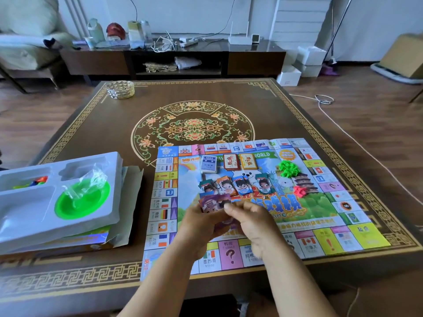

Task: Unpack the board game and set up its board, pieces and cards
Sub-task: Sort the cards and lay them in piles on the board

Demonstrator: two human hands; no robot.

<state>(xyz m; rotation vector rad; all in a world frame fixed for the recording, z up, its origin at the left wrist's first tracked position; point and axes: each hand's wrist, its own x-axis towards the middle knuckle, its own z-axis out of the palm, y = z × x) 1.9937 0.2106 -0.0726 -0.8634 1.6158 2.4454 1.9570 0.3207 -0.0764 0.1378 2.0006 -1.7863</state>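
I see a living room with a low dark cabinet along the far wall, and in front of me a brown worktop [206, 97] with a gold fret border and a floral medallion. One paper game board [320, 227] lies unfolded on it, under and beyond both my hands. I read "WORLD" on its green banner, "CHANCE" with a question mark on a pink square below my wrists, and "$4000" on the square next to it.

Past my fingers I count three card decks [231, 162] in a row: one blue, two red and yellow with Chinese characters. Nearer the hands sit four small piles of play money [238, 185]; one reads "100". Up and to the right of my right hand there is one heap of green houses [288, 168] and one smaller heap of pink pieces [300, 191]. Well to the left of my left hand, one white plastic tray [68, 216] rests on the box [75, 240] and holds one green bowl [80, 203] with crumpled clear wrap on it, plus a few coloured pawns [34, 182].

My left hand [201, 225] curls round a purple stack of notes [215, 202] marked "500". My right hand [254, 221] meets it with its fingertips pinching the same stack, just above the board.
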